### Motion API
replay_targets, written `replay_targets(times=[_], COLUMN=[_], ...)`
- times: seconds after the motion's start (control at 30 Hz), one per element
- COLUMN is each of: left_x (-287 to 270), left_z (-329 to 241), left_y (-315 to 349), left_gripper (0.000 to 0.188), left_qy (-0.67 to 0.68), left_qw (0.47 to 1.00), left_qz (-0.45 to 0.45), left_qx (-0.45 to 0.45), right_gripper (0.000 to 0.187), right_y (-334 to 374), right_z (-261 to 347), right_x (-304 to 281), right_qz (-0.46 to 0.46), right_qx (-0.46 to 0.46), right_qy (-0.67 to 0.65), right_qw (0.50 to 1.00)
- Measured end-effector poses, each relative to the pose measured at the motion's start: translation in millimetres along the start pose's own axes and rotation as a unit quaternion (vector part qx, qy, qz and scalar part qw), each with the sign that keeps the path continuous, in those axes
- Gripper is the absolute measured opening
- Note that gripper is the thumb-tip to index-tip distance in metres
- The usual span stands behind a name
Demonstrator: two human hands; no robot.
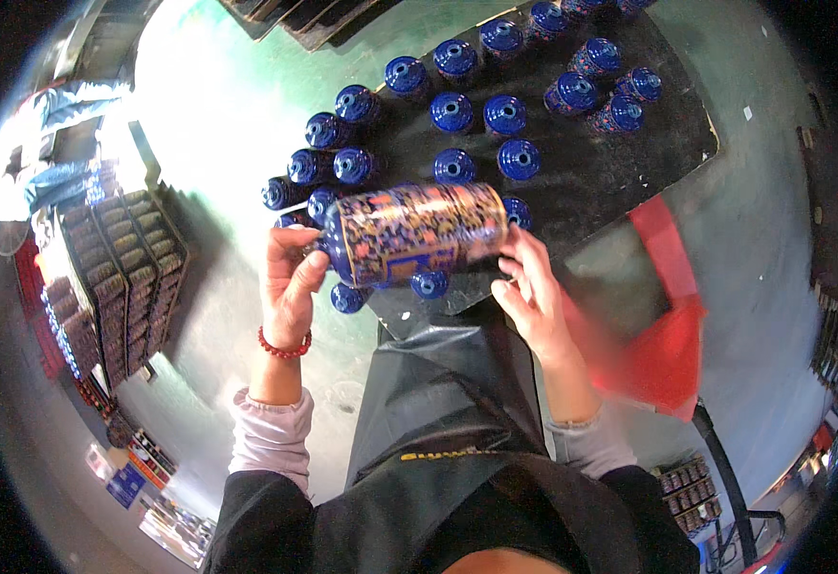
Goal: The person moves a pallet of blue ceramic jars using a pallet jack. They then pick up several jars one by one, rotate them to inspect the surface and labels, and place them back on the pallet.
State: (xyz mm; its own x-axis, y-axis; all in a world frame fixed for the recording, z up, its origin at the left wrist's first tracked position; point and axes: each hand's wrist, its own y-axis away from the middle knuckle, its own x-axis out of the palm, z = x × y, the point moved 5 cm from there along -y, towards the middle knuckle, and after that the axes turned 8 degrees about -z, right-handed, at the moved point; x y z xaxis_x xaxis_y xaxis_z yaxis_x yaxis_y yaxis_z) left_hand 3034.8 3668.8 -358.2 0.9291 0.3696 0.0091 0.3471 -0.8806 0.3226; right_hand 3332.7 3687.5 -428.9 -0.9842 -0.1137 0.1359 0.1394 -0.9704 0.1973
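Workpiece: patterned bottle [424, 230], raised on its side above the near part of the worktop [650, 155]; blue shoulder toward the left, base toward the right.
Left hand [286, 292]: thumb and fingers clamped on the neck end.
Right hand [540, 311]: thumb and fingers parted at the base end, slightly blurred; firm contact cannot be confirmed.
Standing bottles [452, 112]: upright, blue tops facing up, most of them beyond the raised one.
Support: carry the weight at both ends; the smooth, glossy wall will probably slip under a light grip.
Rotation: turn slowly with the right fingers, using the neck as pivot, so that the whole wall can be viewed.
Clearance: hold the bottle above the neighbouring tops; a dip could knock them.
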Motion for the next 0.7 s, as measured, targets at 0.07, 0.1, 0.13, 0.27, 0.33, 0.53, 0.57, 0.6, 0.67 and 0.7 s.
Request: replay_targets(times=[0.07, 0.1, 0.13, 0.27, 0.33, 0.53, 0.57, 0.6, 0.67, 0.7], left_x=[6.5, 9.6, 10.6, 11.4, 9.4, -9.8, -13.5, -17.1, -23.2, -26.5], left_z=[1.6, 3.8, 5.4, 12.1, 16.0, 29.9, 33.1, 36.3, 42.3, 45.2], left_y=[28.1, 39.6, 50.7, 90.3, 107.4, 152.9, 160.5, 168.5, 190.1, 201.4], left_gripper=[0.023, 0.024, 0.024, 0.025, 0.026, 0.029, 0.028, 0.028, 0.027, 0.028], left_qy=[0.033, 0.046, 0.058, 0.111, 0.132, 0.187, 0.193, 0.207, 0.237, 0.255], left_qw=[0.999, 0.999, 0.998, 0.994, 0.991, 0.981, 0.980, 0.977, 0.968, 0.963], left_qz=[0.008, 0.017, 0.018, 0.017, 0.018, 0.048, 0.056, 0.060, 0.079, 0.079], left_qx=[0.006, 0.004, 0.003, 0.002, -0.002, -0.007, -0.005, -0.012, -0.015, -0.025], right_gripper=[0.058, 0.056, 0.055, 0.053, 0.054, 0.055, 0.055, 0.055, 0.055, 0.054], right_y=[3.3, 7.4, 14.9, 47.7, 64.7, 122.5, 135.0, 146.3, 172.2, 183.4], right_z=[25.6, 38.3, 49.6, 91.0, 106.0, 134.3, 136.2, 139.1, 144.5, 147.7], right_x=[3.3, 2.1, 1.3, -5.2, -6.4, 5.5, 9.3, 12.1, 18.2, 21.7], right_qz=[0.020, 0.024, 0.023, 0.024, 0.035, 0.064, 0.089, 0.090, 0.090, 0.097], right_qx=[0.019, 0.011, 0.011, -0.051, -0.075, -0.150, -0.141, -0.143, -0.160, -0.174], right_qy=[-0.036, -0.006, 0.013, 0.081, 0.117, 0.148, 0.160, 0.182, 0.209, 0.230], right_qw=[0.999, 1.000, 1.000, 0.995, 0.990, 0.975, 0.973, 0.969, 0.961, 0.953])
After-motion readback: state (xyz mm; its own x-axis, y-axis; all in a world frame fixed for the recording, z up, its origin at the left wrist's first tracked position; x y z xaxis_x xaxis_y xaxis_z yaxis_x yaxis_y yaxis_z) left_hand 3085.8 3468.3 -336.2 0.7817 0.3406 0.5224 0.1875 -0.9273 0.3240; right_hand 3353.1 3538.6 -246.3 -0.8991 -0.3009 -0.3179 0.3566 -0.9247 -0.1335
